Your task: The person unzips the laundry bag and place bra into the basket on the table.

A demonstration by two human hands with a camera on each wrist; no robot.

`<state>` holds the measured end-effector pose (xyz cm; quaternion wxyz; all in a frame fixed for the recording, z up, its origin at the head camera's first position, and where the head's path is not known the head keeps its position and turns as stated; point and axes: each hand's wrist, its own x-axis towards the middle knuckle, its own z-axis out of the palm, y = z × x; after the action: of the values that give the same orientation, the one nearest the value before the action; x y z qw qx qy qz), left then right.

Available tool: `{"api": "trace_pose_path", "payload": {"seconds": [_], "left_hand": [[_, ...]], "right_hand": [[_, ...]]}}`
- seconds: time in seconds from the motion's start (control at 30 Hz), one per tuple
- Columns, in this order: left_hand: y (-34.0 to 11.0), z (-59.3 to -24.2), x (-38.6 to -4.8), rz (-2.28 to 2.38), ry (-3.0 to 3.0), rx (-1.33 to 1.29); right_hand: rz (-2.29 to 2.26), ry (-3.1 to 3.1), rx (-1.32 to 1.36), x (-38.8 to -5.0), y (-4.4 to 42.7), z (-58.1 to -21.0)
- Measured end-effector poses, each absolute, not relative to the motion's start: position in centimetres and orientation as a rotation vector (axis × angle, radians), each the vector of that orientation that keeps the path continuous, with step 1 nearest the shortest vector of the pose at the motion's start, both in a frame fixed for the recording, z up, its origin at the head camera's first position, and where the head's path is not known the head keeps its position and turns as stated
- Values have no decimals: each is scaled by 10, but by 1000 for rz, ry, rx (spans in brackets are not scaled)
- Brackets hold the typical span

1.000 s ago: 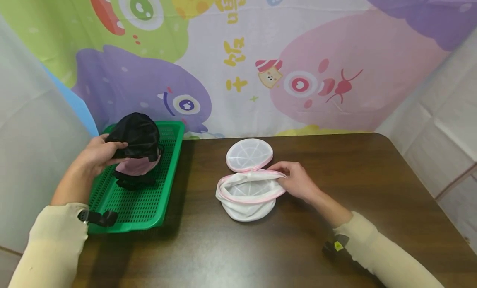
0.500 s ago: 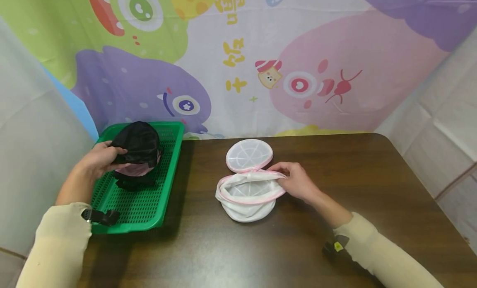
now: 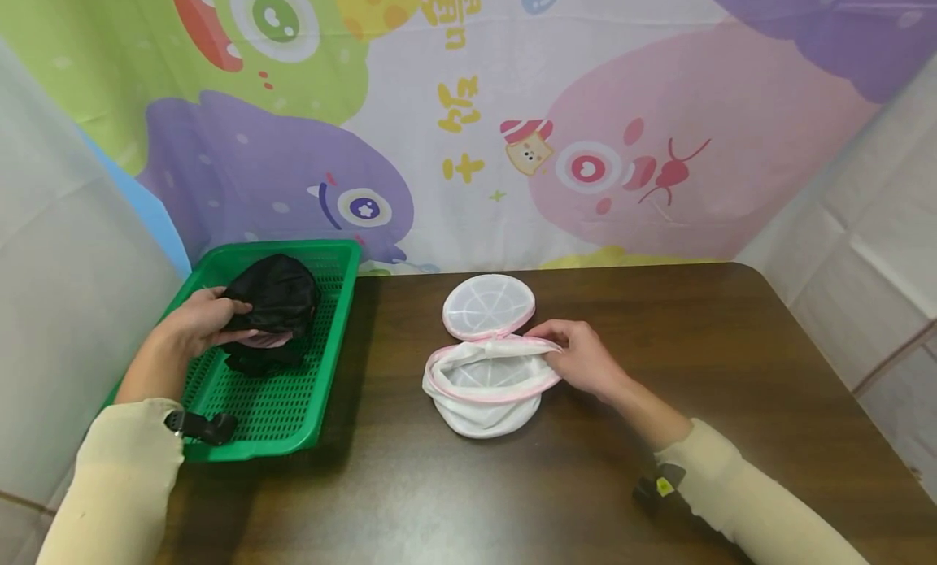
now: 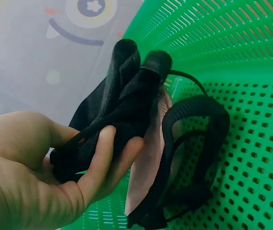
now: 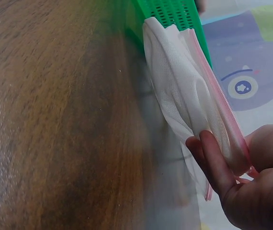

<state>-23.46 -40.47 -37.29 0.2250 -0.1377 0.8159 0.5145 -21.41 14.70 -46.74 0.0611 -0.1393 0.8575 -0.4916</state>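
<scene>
In the head view my left hand (image 3: 205,319) pinches the edge of a rounded, cap-like black cloth piece (image 3: 274,293) over the green basket. Below it, a pink cloth piece (image 4: 148,167) with black bands and thin cords shows in the left wrist view. Whether the two are joined, I cannot tell. My right hand (image 3: 581,355) holds the pink zippered rim of a white mesh laundry bag (image 3: 486,410), thumb on one side of the cloth and fingers on the other. Its mouth gapes upward, and its round mesh lid (image 3: 489,305) lies folded back behind it.
The green plastic basket (image 3: 311,419) stands at the left of the brown wooden table (image 3: 454,500). Behind the table hangs a printed cartoon curtain (image 3: 468,215). Pale cloth walls (image 3: 864,248) close in both sides.
My left hand has lowered the black cloth piece into the basket, covering more of the pink cloth. The right hand and the laundry bag have stayed in place.
</scene>
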Motion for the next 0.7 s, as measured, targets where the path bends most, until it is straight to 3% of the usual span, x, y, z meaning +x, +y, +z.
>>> {"api": "trace_pose_path", "payload": {"seconds": [0.7], "left_hand": [[-411,-374,-232,1480,2181,-390]], "right_hand": [[-1533,2568,-443,-214,146,-466]]}}
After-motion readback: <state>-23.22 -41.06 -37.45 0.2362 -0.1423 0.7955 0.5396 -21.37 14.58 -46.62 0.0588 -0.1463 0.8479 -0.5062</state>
